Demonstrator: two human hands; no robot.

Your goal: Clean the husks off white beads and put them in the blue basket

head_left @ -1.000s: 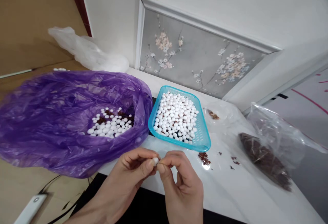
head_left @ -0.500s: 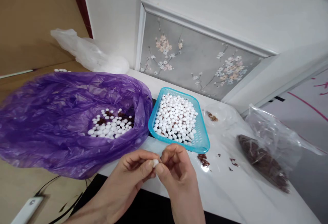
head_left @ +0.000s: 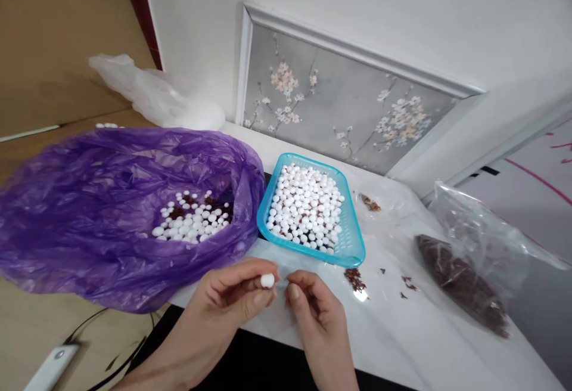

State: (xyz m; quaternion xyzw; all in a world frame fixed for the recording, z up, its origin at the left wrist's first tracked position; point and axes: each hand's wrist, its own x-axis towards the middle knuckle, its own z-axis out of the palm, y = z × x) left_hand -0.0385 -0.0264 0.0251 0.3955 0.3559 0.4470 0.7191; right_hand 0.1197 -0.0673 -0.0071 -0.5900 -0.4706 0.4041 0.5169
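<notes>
Between thumb and fingers, my left hand [head_left: 236, 298] holds a small white ball [head_left: 267, 281]. Just to its right, my right hand [head_left: 315, 307] has thumb and index finger pinched together; what they hold, if anything, is too small to tell. Beyond the hands stands a blue plastic basket [head_left: 357, 242] full of white balls with brown bits among them. To its left lies an open purple bag [head_left: 107, 200] with white balls [head_left: 192, 224] and dark brown pieces inside.
Brown flakes [head_left: 355, 279] lie on the white table [head_left: 379, 331] right of the hands. A clear bag of brown material [head_left: 462, 281] is at the right. A white plastic bag [head_left: 152, 93] sits at the back left, and a white device [head_left: 53, 367] with cables at lower left.
My hands have moved apart. The white ball stays in my left hand and now shows more fully, while my right hand has let go of it and shifted slightly right.
</notes>
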